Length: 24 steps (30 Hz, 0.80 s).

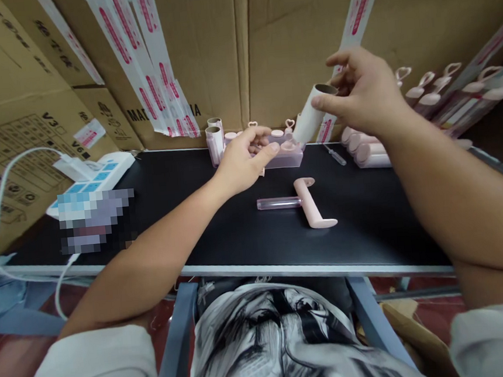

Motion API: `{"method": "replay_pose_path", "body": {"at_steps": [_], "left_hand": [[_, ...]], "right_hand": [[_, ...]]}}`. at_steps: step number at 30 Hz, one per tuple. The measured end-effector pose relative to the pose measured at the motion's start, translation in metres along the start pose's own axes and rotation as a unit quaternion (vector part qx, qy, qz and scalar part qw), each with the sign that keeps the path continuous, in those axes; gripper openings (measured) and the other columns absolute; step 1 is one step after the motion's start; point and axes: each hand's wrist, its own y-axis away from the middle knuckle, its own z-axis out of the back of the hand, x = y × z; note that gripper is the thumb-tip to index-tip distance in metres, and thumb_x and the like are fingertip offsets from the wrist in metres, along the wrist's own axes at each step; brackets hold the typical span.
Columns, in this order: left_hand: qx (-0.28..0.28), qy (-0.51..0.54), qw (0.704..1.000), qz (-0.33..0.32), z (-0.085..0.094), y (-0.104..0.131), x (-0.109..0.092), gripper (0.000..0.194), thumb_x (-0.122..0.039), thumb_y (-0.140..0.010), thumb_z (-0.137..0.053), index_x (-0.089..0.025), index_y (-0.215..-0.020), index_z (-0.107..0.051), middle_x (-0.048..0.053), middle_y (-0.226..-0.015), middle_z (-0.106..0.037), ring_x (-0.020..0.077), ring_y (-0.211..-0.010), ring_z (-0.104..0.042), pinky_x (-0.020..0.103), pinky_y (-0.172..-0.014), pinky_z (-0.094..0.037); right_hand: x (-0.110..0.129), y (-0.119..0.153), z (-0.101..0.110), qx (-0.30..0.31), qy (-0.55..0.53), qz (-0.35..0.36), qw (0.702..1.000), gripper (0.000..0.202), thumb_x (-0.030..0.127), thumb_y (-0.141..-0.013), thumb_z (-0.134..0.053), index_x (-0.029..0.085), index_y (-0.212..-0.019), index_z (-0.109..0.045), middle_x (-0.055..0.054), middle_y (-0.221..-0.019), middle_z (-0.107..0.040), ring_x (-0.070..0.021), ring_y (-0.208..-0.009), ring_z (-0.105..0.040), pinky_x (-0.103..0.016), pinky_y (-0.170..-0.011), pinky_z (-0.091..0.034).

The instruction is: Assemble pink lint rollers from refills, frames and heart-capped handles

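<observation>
My right hand (pixel 364 93) is raised above the back of the black table, thumb against the upper rim of a tilted white cardboard tube (pixel 309 116). The tube is hollow and brown inside; its lower end is at the pale pink box (pixel 293 159), but I cannot tell whether it touches. My left hand (pixel 246 159) is at the near left side of that box, thumb and fingers apart, with nothing visible between them. In front of the box lies a pale pink bracket-shaped part (pixel 310 205), its clear pink tube (pixel 279 203) pointing left.
Upright tubes (pixel 215 145) stand left of the box. A small screwdriver (pixel 335 155) lies right of it, near stacked pink-capped tubes (pixel 369 153). Heart-topped pieces (pixel 427 88) lean at far right. A power strip (pixel 96 178) with a white cable is at left; cardboard (pixel 204 52) walls the back.
</observation>
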Motion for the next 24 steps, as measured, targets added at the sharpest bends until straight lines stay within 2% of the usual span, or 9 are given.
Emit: {"method": "replay_pose_path", "body": {"at_steps": [2, 5, 9, 13, 16, 18, 20, 22, 24], "left_hand": [[0.025, -0.005, 1.000, 0.013, 0.001, 0.001, -0.005, 0.026, -0.035, -0.097, -0.072, -0.015, -0.113, -0.074, 0.006, -0.098, -0.077, 0.0156, -0.080, -0.070, 0.031, -0.078, -0.059], [0.057, -0.021, 0.998, 0.004, 0.000, 0.005, -0.013, 0.020, -0.032, -0.095, -0.069, -0.015, -0.103, -0.077, 0.003, -0.088, -0.076, 0.0147, -0.075, -0.067, 0.029, -0.074, -0.055], [0.082, -0.063, 0.994, -0.025, -0.001, 0.011, -0.022, 0.019, -0.031, -0.093, -0.069, -0.016, -0.101, -0.079, 0.003, -0.091, -0.078, 0.0149, -0.079, -0.066, 0.029, -0.076, -0.053], [0.099, -0.088, 0.991, -0.032, -0.001, 0.012, -0.021, 0.020, -0.030, -0.095, -0.068, -0.016, -0.101, -0.080, 0.004, -0.094, -0.079, 0.0151, -0.080, -0.066, 0.030, -0.077, -0.052], [0.146, -0.107, 0.983, -0.031, -0.001, 0.013, -0.016, 0.020, -0.032, -0.096, -0.069, -0.016, -0.102, -0.081, 0.004, -0.092, -0.080, 0.0157, -0.079, -0.067, 0.031, -0.077, -0.052], [0.187, -0.136, 0.972, -0.033, -0.003, 0.015, -0.014, 0.021, -0.032, -0.097, -0.069, -0.016, -0.103, -0.081, 0.005, -0.093, -0.081, 0.0169, -0.079, -0.069, 0.031, -0.077, -0.053], [0.230, -0.181, 0.955, -0.045, -0.006, 0.017, -0.012, 0.023, -0.033, -0.098, -0.070, -0.017, -0.108, -0.082, 0.006, -0.097, -0.082, 0.0192, -0.084, -0.072, 0.033, -0.079, -0.053], [0.281, -0.233, 0.929, -0.060, -0.011, 0.020, -0.011, 0.026, -0.036, -0.100, -0.070, -0.017, -0.112, -0.083, 0.008, -0.102, -0.082, 0.0216, -0.088, -0.073, 0.034, -0.079, -0.053], [0.322, -0.266, 0.906, -0.069, -0.016, 0.022, -0.010, 0.031, -0.041, -0.103, -0.067, -0.016, -0.111, -0.084, 0.009, -0.104, -0.081, 0.0226, -0.089, -0.073, 0.034, -0.079, -0.052]], "right_hand": [[-0.022, -0.007, 0.001, -0.008, 0.114, -0.043, 0.993, 0.063, 0.030, -0.081, -0.090, 0.019, -0.139, -0.070, -0.013, -0.112, -0.075, -0.0315, -0.104, -0.071, -0.054, -0.105, -0.055], [-0.051, -0.010, -0.010, 0.038, 0.179, -0.096, 0.978, 0.063, 0.032, -0.079, -0.090, 0.014, -0.137, -0.072, -0.016, -0.109, -0.078, -0.0359, -0.103, -0.074, -0.055, -0.101, -0.057], [-0.072, -0.008, -0.029, 0.059, 0.199, -0.088, 0.974, 0.063, 0.036, -0.079, -0.087, 0.016, -0.137, -0.071, -0.016, -0.111, -0.080, -0.0404, -0.109, -0.076, -0.058, -0.101, -0.058], [-0.085, -0.007, -0.038, 0.068, 0.199, -0.079, 0.974, 0.068, 0.039, -0.079, -0.087, 0.015, -0.140, -0.068, -0.018, -0.113, -0.079, -0.0438, -0.111, -0.075, -0.061, -0.100, -0.059], [-0.094, -0.008, -0.038, 0.061, 0.171, -0.051, 0.982, 0.066, 0.046, -0.076, -0.091, 0.018, -0.133, -0.069, -0.015, -0.112, -0.078, -0.0410, -0.109, -0.075, -0.059, -0.098, -0.059], [-0.092, -0.009, -0.035, 0.039, 0.138, -0.030, 0.989, 0.064, 0.048, -0.074, -0.094, 0.021, -0.127, -0.070, -0.013, -0.108, -0.077, -0.0378, -0.106, -0.074, -0.057, -0.098, -0.059], [-0.079, -0.009, -0.028, 0.006, 0.130, -0.032, 0.991, 0.061, 0.044, -0.075, -0.094, 0.019, -0.126, -0.070, -0.014, -0.108, -0.076, -0.0366, -0.107, -0.072, -0.058, -0.102, -0.056], [-0.055, -0.007, -0.020, -0.027, 0.141, -0.045, 0.989, 0.056, 0.039, -0.081, -0.090, 0.016, -0.128, -0.070, -0.017, -0.114, -0.076, -0.0361, -0.109, -0.070, -0.059, -0.106, -0.052], [-0.027, 0.000, -0.013, -0.041, 0.114, -0.033, 0.992, 0.044, 0.035, -0.087, -0.084, 0.020, -0.125, -0.070, -0.015, -0.114, -0.076, -0.0327, -0.106, -0.068, -0.057, -0.106, -0.050]]}}
